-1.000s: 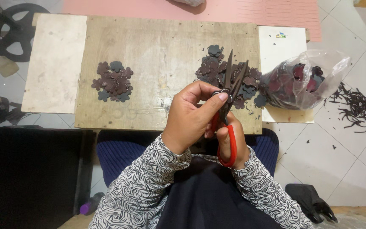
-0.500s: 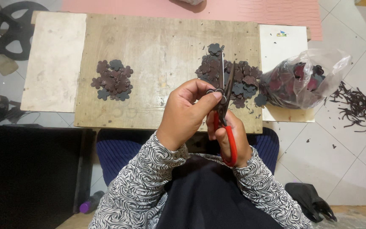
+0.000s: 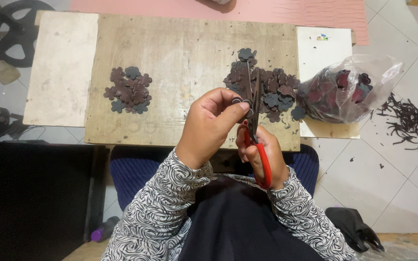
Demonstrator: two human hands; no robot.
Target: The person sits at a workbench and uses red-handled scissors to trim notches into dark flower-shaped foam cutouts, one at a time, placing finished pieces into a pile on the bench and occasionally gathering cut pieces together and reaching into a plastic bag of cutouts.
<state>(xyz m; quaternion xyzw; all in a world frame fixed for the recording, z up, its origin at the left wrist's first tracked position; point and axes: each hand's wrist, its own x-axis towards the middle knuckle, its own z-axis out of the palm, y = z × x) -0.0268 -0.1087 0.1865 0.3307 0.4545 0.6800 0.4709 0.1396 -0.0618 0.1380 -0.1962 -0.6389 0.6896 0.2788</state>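
I'm looking straight down on both hands above the near edge of the table [image 3: 180, 63]. My left hand [image 3: 209, 123] pinches a small dark piece [image 3: 240, 102] between thumb and fingertips, grip clenched on it, right at the blades. My right hand [image 3: 262, 157] has its grip closed through the red handles of the scissors [image 3: 255, 116]; the blades point away from me and stand nearly together against the piece. Just beyond the blade tips a right pile [image 3: 267, 87] of dark flower-shaped cutouts lies on the table, and a left pile [image 3: 129, 90] sits well apart. A clear bag [image 3: 349, 89] with more dark cutouts rests at the table's right end, on a pale board [image 3: 322, 48]. Dark trimmings [image 3: 407, 121] litter the floor to the right.
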